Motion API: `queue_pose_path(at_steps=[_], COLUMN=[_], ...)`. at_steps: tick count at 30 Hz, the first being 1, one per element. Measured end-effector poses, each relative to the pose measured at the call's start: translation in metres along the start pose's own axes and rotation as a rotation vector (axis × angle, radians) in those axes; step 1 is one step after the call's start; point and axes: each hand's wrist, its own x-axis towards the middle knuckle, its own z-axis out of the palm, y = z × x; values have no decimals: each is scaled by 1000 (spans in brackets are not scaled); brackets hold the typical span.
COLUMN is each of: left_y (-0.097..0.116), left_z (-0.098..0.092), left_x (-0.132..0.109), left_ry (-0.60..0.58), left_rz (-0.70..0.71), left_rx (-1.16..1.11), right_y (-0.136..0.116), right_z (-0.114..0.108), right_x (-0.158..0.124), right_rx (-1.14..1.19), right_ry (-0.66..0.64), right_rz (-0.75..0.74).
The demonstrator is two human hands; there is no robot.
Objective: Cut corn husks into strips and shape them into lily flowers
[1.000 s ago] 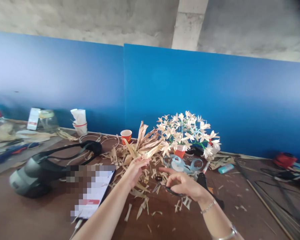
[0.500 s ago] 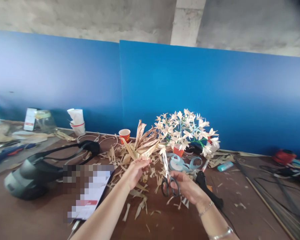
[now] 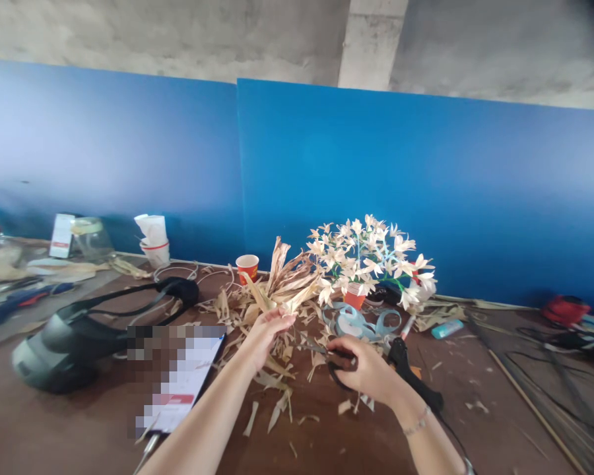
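Note:
My left hand [image 3: 264, 336] pinches a strip of dried corn husk [image 3: 283, 310] at the edge of a loose husk pile [image 3: 272, 290] on the brown table [image 3: 327, 435]. Just to its right, my right hand [image 3: 363, 366] is closed through the black handles of scissors [image 3: 321, 348], whose blades point left toward the husk. Behind both hands stands a bouquet of pale husk flowers [image 3: 366, 257] in an orange cup [image 3: 354, 300].
A black glue gun [image 3: 408, 369] lies right of my right hand, light blue tape rolls [image 3: 361, 324] behind it. At left sit a dark headset with straps [image 3: 74, 343], a tablet [image 3: 178, 382], a red paper cup [image 3: 247, 267] and stacked cups [image 3: 153, 241]. Rods and cables [image 3: 549, 389] cover the right side.
My right hand took the scissors up off the table, held them upright, then lowered them with the blades turned left toward the husk. My left hand stayed on the husk.

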Motion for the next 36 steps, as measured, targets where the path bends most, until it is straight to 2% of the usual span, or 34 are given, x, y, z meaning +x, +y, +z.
queue_pose_path(at_steps=[3, 6, 15, 20, 24, 26, 28, 30, 34, 36], left_y=[-3, -6, -5, -4, -3, -4, -5, -6, -6, -6], left_z=[2, 5, 10, 9, 5, 3, 1, 1, 3, 3], left_x=[-1, -2, -5, -5, -3, -1, 1, 1, 0, 0], left_ry=[-21, -25, -82, -28, 42, 46, 43, 48, 49, 52], left_rz=[-3, -8, -8, 9, 30, 52, 76, 88, 67, 62], left_rx=[47, 83, 123, 128, 106, 77, 50, 36, 30, 20], right_y=[-7, -10, -9, -14, -17, -17, -14, -11, -5, -2], right_z=[1, 5, 11, 10, 12, 13, 14, 15, 14, 11], right_x=[0, 0, 3, 1, -5, -7, -8, -6, 0, 1], right_rx=[-118, -123, -113, -164, -216, -222, -248, -303, -423, -410], right_ry=[55, 76, 69, 68, -69, -179, -229, -187, 62, 102], right_rz=[-76, -104, -74, -45, -9, 4, 25, 45, 88, 103])
